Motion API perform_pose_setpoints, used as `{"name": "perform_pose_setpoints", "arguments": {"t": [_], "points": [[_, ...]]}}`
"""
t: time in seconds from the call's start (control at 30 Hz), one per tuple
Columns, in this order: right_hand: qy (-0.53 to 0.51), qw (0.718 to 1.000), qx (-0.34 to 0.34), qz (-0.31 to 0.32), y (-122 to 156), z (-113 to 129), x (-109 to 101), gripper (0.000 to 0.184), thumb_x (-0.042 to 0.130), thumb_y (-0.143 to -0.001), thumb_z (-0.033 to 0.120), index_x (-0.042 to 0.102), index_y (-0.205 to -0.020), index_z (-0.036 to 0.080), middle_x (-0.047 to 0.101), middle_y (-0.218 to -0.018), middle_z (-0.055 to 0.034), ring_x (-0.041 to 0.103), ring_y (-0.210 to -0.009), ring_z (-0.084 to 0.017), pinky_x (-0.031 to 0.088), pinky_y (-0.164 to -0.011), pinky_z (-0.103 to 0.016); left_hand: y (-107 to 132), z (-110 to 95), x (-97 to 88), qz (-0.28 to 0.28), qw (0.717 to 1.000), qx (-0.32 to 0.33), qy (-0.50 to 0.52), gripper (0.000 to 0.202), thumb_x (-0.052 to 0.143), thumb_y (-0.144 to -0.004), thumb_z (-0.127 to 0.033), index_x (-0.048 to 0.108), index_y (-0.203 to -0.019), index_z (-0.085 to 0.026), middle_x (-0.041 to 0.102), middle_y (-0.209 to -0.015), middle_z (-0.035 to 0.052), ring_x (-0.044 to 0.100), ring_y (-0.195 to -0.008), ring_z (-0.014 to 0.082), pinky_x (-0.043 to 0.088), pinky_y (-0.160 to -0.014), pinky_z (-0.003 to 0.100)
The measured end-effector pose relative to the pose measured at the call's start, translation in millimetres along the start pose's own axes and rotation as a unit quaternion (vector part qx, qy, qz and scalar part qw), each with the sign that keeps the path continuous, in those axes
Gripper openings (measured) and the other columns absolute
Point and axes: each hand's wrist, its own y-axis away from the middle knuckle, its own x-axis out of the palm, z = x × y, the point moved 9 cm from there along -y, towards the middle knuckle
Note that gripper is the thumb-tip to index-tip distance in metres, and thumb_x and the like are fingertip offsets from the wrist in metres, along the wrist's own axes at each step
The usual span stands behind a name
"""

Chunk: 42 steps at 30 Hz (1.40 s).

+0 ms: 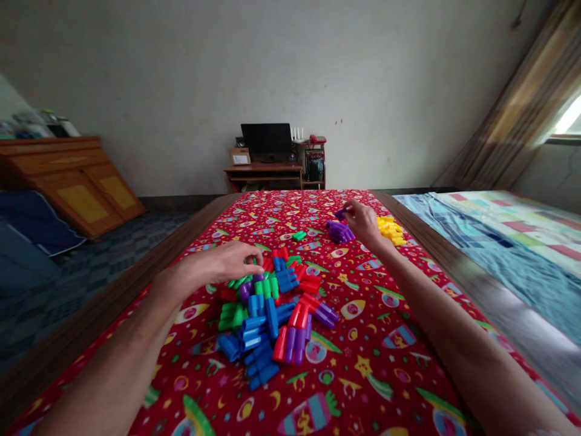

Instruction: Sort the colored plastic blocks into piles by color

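Observation:
My left hand (236, 260) is over the back left of a mixed pile of plastic building blocks, its fingers curled and closed. Right under its fingertips lies a purple block (258, 277); whether they grip it is hidden. The pile has blue blocks (254, 333), green blocks (267, 287), red blocks (310, 283) and a few purple ones, some joined red to purple. Farther off, my right hand (362, 221) pinches a purple building block (340, 214) just above a small heap of purple blocks (339, 232).
Beside my right hand is a heap of yellow blocks (391, 231). One green block (299, 236) lies alone between the groups. A red patterned cloth (363, 375) covers the table. Beyond stands a desk with a monitor (267, 140); a bed (508, 242) is at the right.

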Motion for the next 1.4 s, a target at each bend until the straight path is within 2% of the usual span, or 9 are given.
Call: {"name": "perform_pose_setpoints", "arguments": {"t": [0.13, 0.33, 0.57, 0.7, 0.8, 0.9, 1.03, 1.23, 1.4], "points": [[0.089, 0.995, 0.048, 0.027, -2, -33, 15, 0.034, 0.040, -0.091, 0.016, 0.062, -0.116, 0.014, 0.072, -0.093, -0.0126, 0.063, -0.079, -0.020, 0.034, -0.063, -0.026, 10, 2, -0.3, 0.019, 0.999, -0.036, -0.028, 0.025, 0.061, -0.072, -0.041, 0.069, -0.086, -0.022, 0.069, -0.069, -0.0013, 0.062, -0.065, 0.0174, 0.041, -0.057, 0.022], [0.162, 0.980, 0.031, 0.110, 1, -28, 39, 0.036, 0.035, -0.093, 0.019, 0.066, -0.111, 0.019, 0.071, -0.092, -0.0126, 0.063, -0.078, -0.021, 0.030, -0.059, -0.027, 8, -5, 18.4, 0.062, 0.997, -0.030, -0.036, 0.026, 0.065, -0.067, -0.034, 0.067, -0.090, -0.022, 0.070, -0.075, -0.0015, 0.064, -0.064, 0.0168, 0.041, -0.053, 0.022], [0.177, 0.980, 0.008, 0.088, 0, -15, 20, 0.038, 0.035, -0.091, 0.016, 0.070, -0.106, 0.019, 0.072, -0.090, -0.0133, 0.062, -0.075, -0.021, 0.027, -0.057, -0.029, -4, -7, 29.9, 0.068, 0.996, 0.017, -0.047, 0.030, 0.063, -0.065, -0.024, 0.068, -0.095, -0.022, 0.069, -0.073, -0.0023, 0.065, -0.068, 0.0165, 0.043, -0.055, 0.020], [0.135, 0.988, -0.045, 0.056, 0, 20, 4, 0.037, 0.035, -0.093, 0.019, 0.070, -0.100, 0.017, 0.069, -0.080, -0.0103, 0.056, -0.068, -0.017, 0.025, -0.058, -0.028, -4, 0, 14.7, 0.037, 0.999, 0.021, 0.006, 0.029, 0.057, -0.070, -0.023, 0.068, -0.097, -0.022, 0.070, -0.073, -0.0028, 0.065, -0.068, 0.0154, 0.046, -0.058, 0.020], [0.057, 0.987, -0.128, 0.079, 15, 68, 2, 0.033, 0.038, -0.093, 0.020, 0.070, -0.091, 0.014, 0.064, -0.070, -0.0062, 0.048, -0.060, -0.013, 0.025, -0.058, -0.027, -2, 2, -17.3, -0.086, 0.991, 0.011, 0.097, 0.028, 0.058, -0.074, -0.027, 0.067, -0.099, -0.019, 0.072, -0.085, 0.0008, 0.067, -0.077, 0.0169, 0.052, -0.070, 0.024], [-0.099, 0.958, -0.223, 0.149, 42, 123, 6, 0.034, 0.041, -0.095, 0.028, 0.069, -0.084, 0.012, 0.060, -0.067, -0.0022, 0.043, -0.059, -0.009, 0.028, -0.059, -0.024, 3, 2, -42.2, -0.207, 0.952, 0.014, 0.225, 0.030, 0.061, -0.077, -0.036, 0.064, -0.098, -0.015, 0.071, -0.094, 0.0050, 0.068, -0.083, 0.0189, 0.055, -0.078, 0.031], [-0.270, 0.908, -0.219, 0.234, 66, 158, 18, 0.031, 0.049, -0.093, 0.035, 0.068, -0.094, 0.011, 0.062, -0.070, -0.0004, 0.049, -0.061, -0.008, 0.032, -0.059, -0.020, 3, -13, -45.5, -0.232, 0.919, 0.055, 0.315, 0.046, 0.067, -0.075, -0.049, 0.060, -0.104, -0.014, 0.070, -0.095, 0.0071, 0.068, -0.084, 0.0196, 0.057, -0.080, 0.035], [-0.210, 0.950, -0.147, 0.180, 43, 122, 21, 0.029, 0.050, -0.091, 0.031, 0.067, -0.078, 0.012, 0.058, -0.062, 0.0007, 0.046, -0.056, -0.008, 0.029, -0.056, -0.021, -3, -10, -33.4, -0.191, 0.959, 0.035, 0.208, 0.040, 0.062, -0.078, -0.042, 0.063, -0.109, -0.017, 0.071, -0.095, 0.0039, 0.066, -0.090, 0.0193, 0.054, -0.081, 0.030], [0.019, 0.987, -0.061, 0.149, 15, 51, 19, 0.028, 0.051, -0.088, 0.029, 0.071, -0.078, 0.012, 0.062, -0.064, -0.0041, 0.046, -0.057, -0.011, 0.024, -0.055, -0.025, -11, 16, 13.8, 0.008, 1.000, -0.028, -0.003, 0.035, 0.068, -0.065, -0.026, 0.070, -0.099, -0.021, 0.072, -0.088, 0.0002, 0.066, -0.080, 0.0184, 0.049, -0.067, 0.022]]}}
